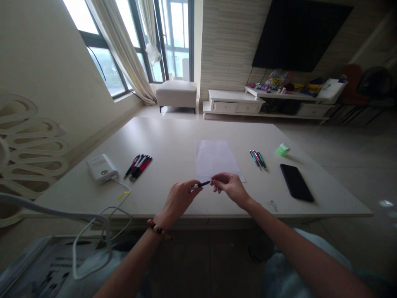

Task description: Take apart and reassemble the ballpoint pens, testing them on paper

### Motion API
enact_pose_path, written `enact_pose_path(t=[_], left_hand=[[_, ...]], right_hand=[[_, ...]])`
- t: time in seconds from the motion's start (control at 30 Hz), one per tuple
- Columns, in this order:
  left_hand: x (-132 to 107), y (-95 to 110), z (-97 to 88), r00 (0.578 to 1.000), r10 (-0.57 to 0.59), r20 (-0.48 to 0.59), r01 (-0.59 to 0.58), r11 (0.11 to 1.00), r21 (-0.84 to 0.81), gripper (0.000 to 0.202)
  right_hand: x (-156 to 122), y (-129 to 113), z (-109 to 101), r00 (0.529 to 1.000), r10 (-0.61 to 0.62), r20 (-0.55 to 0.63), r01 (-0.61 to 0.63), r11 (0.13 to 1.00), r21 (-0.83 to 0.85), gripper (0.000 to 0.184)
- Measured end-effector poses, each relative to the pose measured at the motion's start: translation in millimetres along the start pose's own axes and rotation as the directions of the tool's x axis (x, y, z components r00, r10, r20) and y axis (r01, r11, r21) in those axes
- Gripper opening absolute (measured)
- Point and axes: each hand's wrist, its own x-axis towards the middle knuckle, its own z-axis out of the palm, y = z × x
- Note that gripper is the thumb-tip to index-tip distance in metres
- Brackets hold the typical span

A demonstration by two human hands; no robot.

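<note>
Gripping black pen (pixel 200 185) in closed left hand (pixel 178 202), right hand (pixel 230 186) pinching pen's end; print too small to read.

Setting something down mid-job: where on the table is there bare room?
The widest bare tabletop lies between the sheet of paper and the left pen cluster, running to the far edge. A narrower strip separates the paper from the three pens on the right. Crowded: right, around the black smartphone and green block; left, by the white charger.
</note>
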Motion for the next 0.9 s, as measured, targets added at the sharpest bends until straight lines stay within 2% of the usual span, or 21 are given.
enact_pose_path(t=[0.33, 0.47, 0.73, 0.9], left_hand=[[-2.4, 2.6, -0.5, 0.999, 0.050, 0.009, -0.050, 0.999, -0.015, 0.026], [-2.5, 4.6, -0.3, 0.999, 0.042, 0.023, -0.042, 0.999, -0.001, 0.024], [-2.4, 3.5, 0.8, 0.998, 0.054, 0.009, -0.054, 0.999, 0.004, 0.024], [-2.9, 4.2, 0.1, 0.998, 0.059, 0.024, -0.059, 0.998, -0.016, 0.026]], right_hand=[[-4.1, -3.0, 1.0, 0.999, -0.032, 0.020, 0.035, 0.978, -0.205, 0.028], [-7.1, -4.6, 1.7, 0.996, -0.049, 0.073, 0.070, 0.948, -0.311, 0.037], [-7.7, -4.3, 2.3, 0.982, 0.026, 0.188, 0.025, 0.964, -0.265, 0.048], [-5.0, -3.9, -0.2, 0.981, 0.033, 0.192, 0.018, 0.967, -0.255, 0.041]])
